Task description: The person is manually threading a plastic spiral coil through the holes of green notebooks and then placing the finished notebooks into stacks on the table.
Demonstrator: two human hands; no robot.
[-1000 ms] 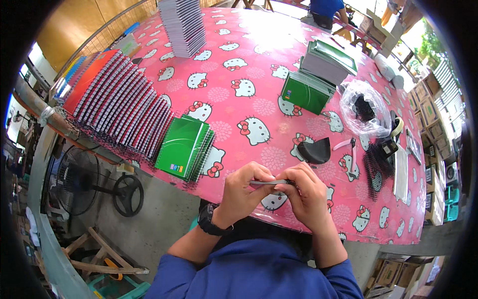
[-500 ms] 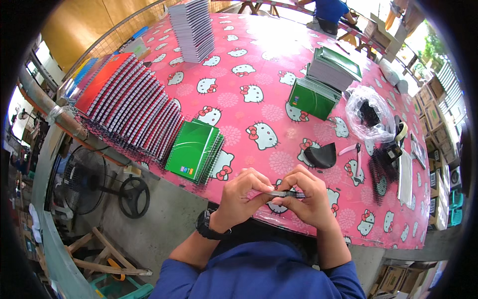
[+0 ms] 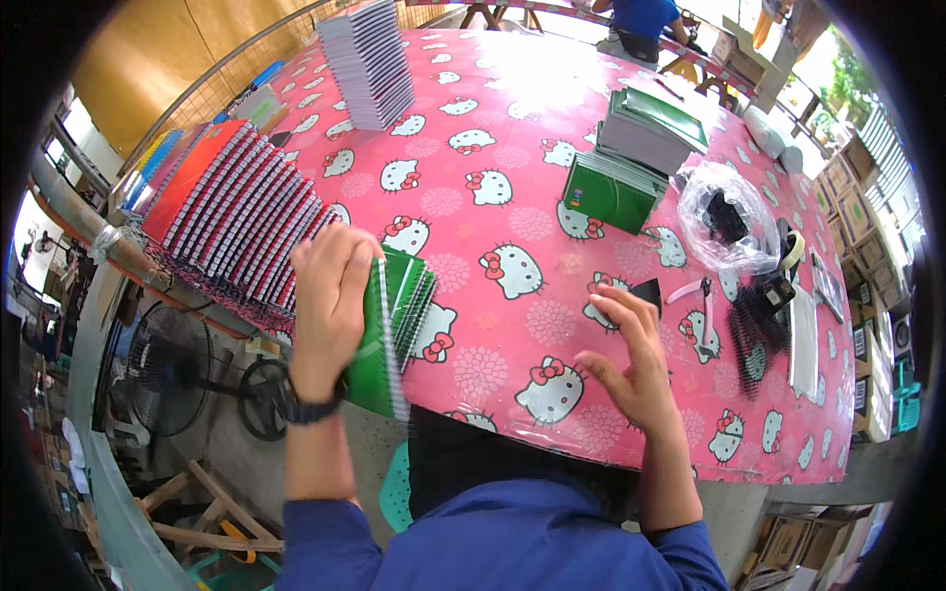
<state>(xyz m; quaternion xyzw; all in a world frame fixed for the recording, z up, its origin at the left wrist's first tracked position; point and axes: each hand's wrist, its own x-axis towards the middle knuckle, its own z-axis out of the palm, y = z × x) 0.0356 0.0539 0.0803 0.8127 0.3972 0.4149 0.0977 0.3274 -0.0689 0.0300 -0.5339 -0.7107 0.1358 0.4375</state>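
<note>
My left hand (image 3: 330, 300) grips a green spiral notebook (image 3: 370, 369) by its upper end, holding it tilted at the table's left edge. Just behind it lies a small pile of green spiral notebooks (image 3: 412, 300), partly covered by the held one. My right hand (image 3: 636, 360) is empty, its fingers apart and curved above the pink patterned tablecloth (image 3: 512, 325). Beyond those fingers a black curved piece (image 3: 647, 293) shows only in part.
Wire-bound notebooks (image 3: 241, 222) stack at left, with a tall pile (image 3: 367, 69) behind. Green books (image 3: 616, 192) stand back right. Nearby lie a clear plastic bag (image 3: 729, 222), pink-handled pliers (image 3: 706, 315) and black coils (image 3: 754, 340). A fan (image 3: 168, 369) stands below left.
Both hands were together at the front edge, pinching a notebook's coil. Now they are apart: my left hand has carried the notebook left to the pile, and my right hand has let go.
</note>
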